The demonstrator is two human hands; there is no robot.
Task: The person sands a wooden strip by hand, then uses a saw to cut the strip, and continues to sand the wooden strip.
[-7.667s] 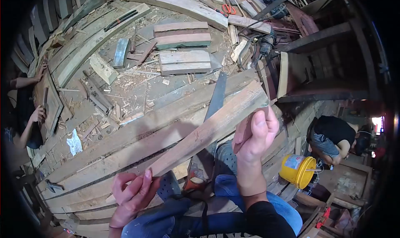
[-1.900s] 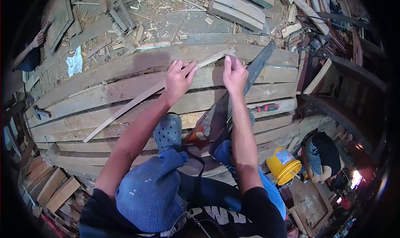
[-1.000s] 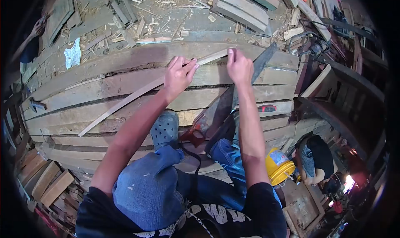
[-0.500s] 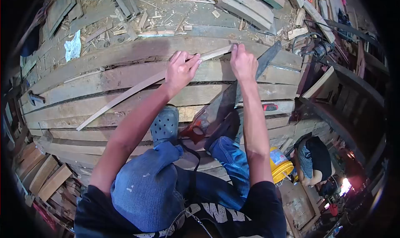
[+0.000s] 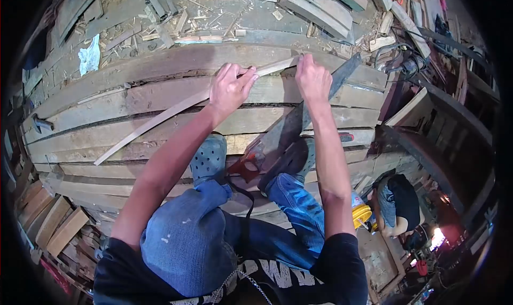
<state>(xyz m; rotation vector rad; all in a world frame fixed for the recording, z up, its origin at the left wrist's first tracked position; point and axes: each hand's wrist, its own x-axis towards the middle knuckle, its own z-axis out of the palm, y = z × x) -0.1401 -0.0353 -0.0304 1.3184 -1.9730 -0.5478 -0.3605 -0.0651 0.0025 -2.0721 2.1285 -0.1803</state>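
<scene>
A long thin wooden strip [image 5: 155, 121] runs slantwise over the planks [image 5: 203, 131]. My left hand [image 5: 231, 89] pinches it near its upper part, thumb and fingers closed on it. At the strip's upper right end, my right hand [image 5: 313, 78] has its fingers closed on the tip. Beneath my right forearm lies a handsaw, its dark blade [image 5: 346, 72] reaching up to the right and its red handle [image 5: 245, 167] between my feet.
A hammer [image 5: 43, 124] rests at the far left of the planks. A red-handled tool [image 5: 346, 137] lies right of my right forearm. Thick timbers [image 5: 315, 10] and wood chips are beyond. Another person [image 5: 403, 203] is at the lower right, near a yellow bucket [image 5: 362, 214].
Both hands keep their hold on the strip, nearly unmoved. The view has shifted slightly, and the strip's lower end appears a little further left.
</scene>
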